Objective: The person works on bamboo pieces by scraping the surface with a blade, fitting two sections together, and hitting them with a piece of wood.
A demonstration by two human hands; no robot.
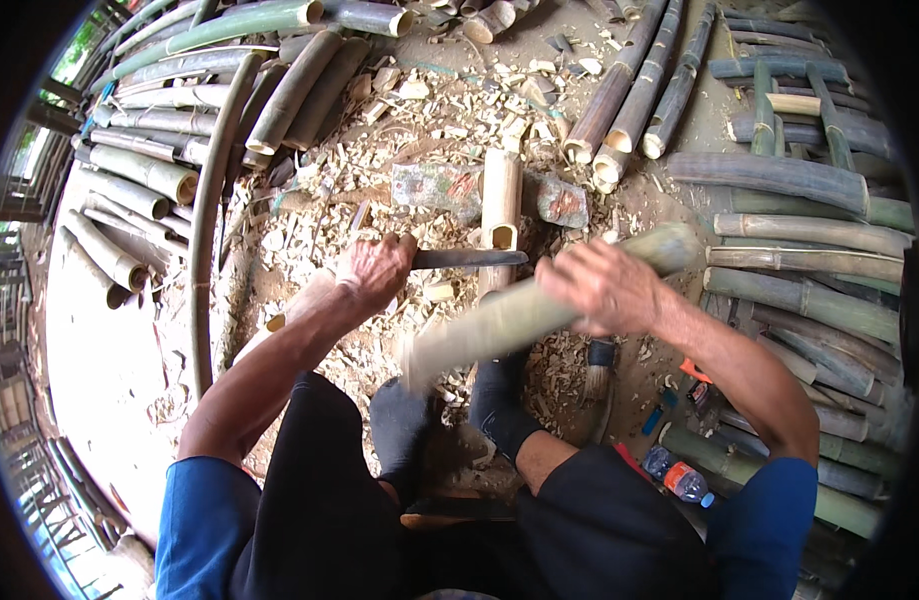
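Observation:
My left hand (pixel 372 272) is closed around the handle of a knife (pixel 469 258), whose dark blade points right. The blade lies across the near end of a cut bamboo piece (pixel 501 195), seemingly touching it. That pale piece rests across a mottled block (pixel 434 190), its hollow end facing me. My right hand (pixel 601 288) grips a thick, pale green bamboo length (pixel 479 335). This length slants from the upper right down toward my feet and is smeared by motion. It passes just nearer to me than the knife.
Wood chips (pixel 339 215) litter the ground around the block. Bamboo poles lie stacked at left (pixel 149 170) and right (pixel 809 240). A long curved pole (pixel 211 240) stands beside my left arm. A brush (pixel 598 372) and a plastic bottle (pixel 685 481) lie at right.

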